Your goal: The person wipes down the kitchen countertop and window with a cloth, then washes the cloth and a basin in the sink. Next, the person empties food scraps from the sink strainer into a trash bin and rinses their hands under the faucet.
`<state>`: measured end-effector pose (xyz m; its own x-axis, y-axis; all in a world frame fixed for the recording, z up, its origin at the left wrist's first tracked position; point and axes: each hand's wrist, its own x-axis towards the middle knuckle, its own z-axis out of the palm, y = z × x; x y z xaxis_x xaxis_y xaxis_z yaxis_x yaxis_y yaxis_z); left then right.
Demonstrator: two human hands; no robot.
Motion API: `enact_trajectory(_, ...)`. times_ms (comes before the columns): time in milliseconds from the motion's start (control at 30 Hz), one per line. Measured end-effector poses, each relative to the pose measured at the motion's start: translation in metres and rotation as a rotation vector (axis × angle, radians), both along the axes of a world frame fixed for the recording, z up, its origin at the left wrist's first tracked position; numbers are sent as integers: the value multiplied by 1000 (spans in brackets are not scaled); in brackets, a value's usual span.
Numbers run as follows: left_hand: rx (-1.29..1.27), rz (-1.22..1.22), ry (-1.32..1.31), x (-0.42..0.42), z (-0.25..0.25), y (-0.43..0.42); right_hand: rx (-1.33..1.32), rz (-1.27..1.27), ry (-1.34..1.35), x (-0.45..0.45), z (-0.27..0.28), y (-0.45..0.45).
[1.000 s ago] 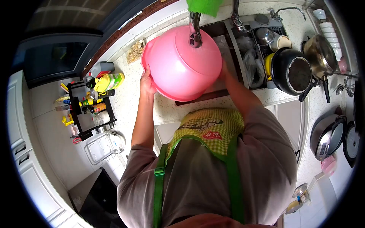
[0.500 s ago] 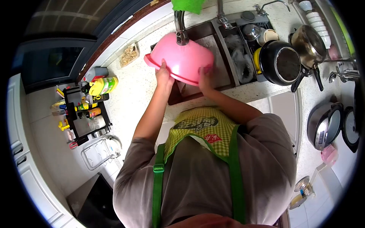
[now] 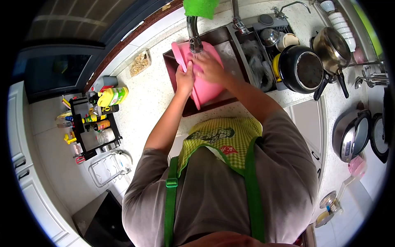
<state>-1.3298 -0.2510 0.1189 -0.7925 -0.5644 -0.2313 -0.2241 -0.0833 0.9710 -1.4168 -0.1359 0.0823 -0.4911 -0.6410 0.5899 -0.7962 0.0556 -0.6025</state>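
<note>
A pink plastic basin stands tilted on its side over the dark brown sink, its rim turned to the left. My left hand is closed around that rim, thumb pointing up. On the basin's curved outer wall lies my right hand, fingers stretched out just below the spout of the metal faucet. Water seems to run from the spout onto the basin by the right fingertips, which are slightly blurred. A green cloth hangs over the top of the faucet.
Right of the sink sit a rack compartment with a clear plastic bag, an upturned black pan and a metal pot. A container of pale pieces and a yellow bottle are on the left counter.
The basin has turned from bottom-up to on its side, rim leftward. My right hand has moved from its right edge up to the wall under the spout; the left has shifted slightly right.
</note>
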Motion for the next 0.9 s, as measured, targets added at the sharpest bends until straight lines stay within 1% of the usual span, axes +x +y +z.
enact_trajectory(33, -2, 0, -1, 3, -1, -7, -78, -21, -120, -13, -3, -6)
enact_trajectory(67, 6, -30, -50, 8, -2, -13, 79, -205, -297, -26, -15, -19)
enact_trajectory(100, 15, -58, -99, 12, -2, -16, 79, -204, -302, -38, -35, -27)
enact_trajectory(133, 4, 22, -21, 12, 2, -13, 97, -184, -424, -48, -55, -35)
enact_trajectory(167, 3, 24, -20, 15, 4, -18, 114, -164, -541, -54, -64, -39)
enact_trajectory(200, 15, 45, -29, 19, 7, -24, 114, -162, -538, -46, -47, -35)
enact_trajectory(233, 29, 67, -40, 23, 9, -27, 71, -183, -248, -25, -11, -22)
enact_trajectory(267, 38, 111, 22, 23, 20, -23, 26, -203, 40, -8, 12, -13)
enact_trajectory(300, 21, 126, 23, 28, 21, -27, 20, -205, 44, 0, 15, -12)
enact_trajectory(367, -21, 98, -37, 36, 23, -34, -48, -10, 20, 6, 18, -8)
enact_trajectory(400, -26, 93, -38, 40, 24, -37, -72, -71, 88, -2, 15, -8)
enact_trajectory(433, 9, 69, -14, 41, 24, -41, -76, -79, 90, -19, 6, -13)
enact_trajectory(500, 81, 48, 28, 44, 33, -42, 64, 163, -870, -50, -30, -30)
enact_trajectory(533, 115, 63, 20, 46, 34, -47, -230, 55, -896, -50, -35, -41)
enact_trajectory(567, 147, 79, 13, 48, 34, -53, -234, 57, -894, -47, -41, -45)
enact_trajectory(633, 160, 125, 37, 51, 31, -61, -480, -51, -1175, -26, -29, -45)
enact_trajectory(667, 181, 172, 58, 52, 29, -63, -589, 53, -1160, -13, -5, -39)
enact_trajectory(700, 184, 169, 56, 52, 31, -63, -588, 48, -1159, -6, -29, -40)
enact_trajectory(733, 180, 204, 101, 53, 34, -62, -319, 24, -847, 7, -76, -42)
enact_trajectory(800, 203, 238, 168, 56, 34, -69, -56, 2, -531, 24, -87, -27)
enact_trajectory(833, 203, 238, 168, 58, 35, -72, -178, 50, -956, 42, -55, -6)
enact_trajectory(867, 239, 224, 179, 59, 36, -74, -305, 100, -1378, 51, -34, 8)
enact_trajectory(900, 276, 209, 190, 61, 37, -75, -305, 99, -1377, 51, -60, 10)
